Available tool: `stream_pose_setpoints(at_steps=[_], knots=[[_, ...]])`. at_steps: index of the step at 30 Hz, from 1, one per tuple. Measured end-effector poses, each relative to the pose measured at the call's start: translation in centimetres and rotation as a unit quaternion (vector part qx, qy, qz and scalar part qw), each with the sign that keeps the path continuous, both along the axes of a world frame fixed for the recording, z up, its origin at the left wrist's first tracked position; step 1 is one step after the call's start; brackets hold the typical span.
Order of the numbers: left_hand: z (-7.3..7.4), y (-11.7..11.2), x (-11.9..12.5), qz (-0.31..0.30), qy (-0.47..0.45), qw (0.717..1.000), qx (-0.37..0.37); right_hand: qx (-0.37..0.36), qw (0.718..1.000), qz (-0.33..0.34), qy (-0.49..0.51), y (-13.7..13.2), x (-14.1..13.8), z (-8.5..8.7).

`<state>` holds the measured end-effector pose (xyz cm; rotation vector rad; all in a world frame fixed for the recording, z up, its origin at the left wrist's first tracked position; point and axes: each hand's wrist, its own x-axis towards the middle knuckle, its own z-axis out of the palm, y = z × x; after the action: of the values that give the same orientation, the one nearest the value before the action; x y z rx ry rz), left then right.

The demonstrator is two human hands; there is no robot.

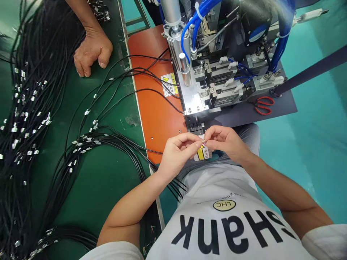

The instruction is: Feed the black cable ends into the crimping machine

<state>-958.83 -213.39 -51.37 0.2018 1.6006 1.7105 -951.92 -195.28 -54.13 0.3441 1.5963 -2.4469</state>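
My left hand is closed in a pinch on a black cable, which runs in from the left. At its fingertips show thin, light and reddish wire ends. Meeting it there, my right hand pinches the same wire ends between thumb and fingers. Both hands are just in front of the machine's lower edge, over a yellow-and-white label. Several black cables lie across the orange plate and reach the metal machine.
Big bundles of black cables with silvery tags lie on the green table. Another person's hand rests on it at upper left. Red-handled scissors lie right of the machine. Blue air hoses hang above.
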Motion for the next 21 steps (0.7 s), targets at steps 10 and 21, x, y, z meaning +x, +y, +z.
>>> stream_pose_setpoints(at_steps=[10, 21], knots=[[0.6, 0.0, -0.5, -0.051, -0.024, 0.998, 0.002, 0.173, 0.976, 0.02, 0.127, 0.0, 0.2, 1.0], [-0.6, 0.2, 0.0, 0.008, -0.014, 1.0, 0.013, 0.253, 0.961, -0.015, 0.109, -0.4, 0.8, 1.1]])
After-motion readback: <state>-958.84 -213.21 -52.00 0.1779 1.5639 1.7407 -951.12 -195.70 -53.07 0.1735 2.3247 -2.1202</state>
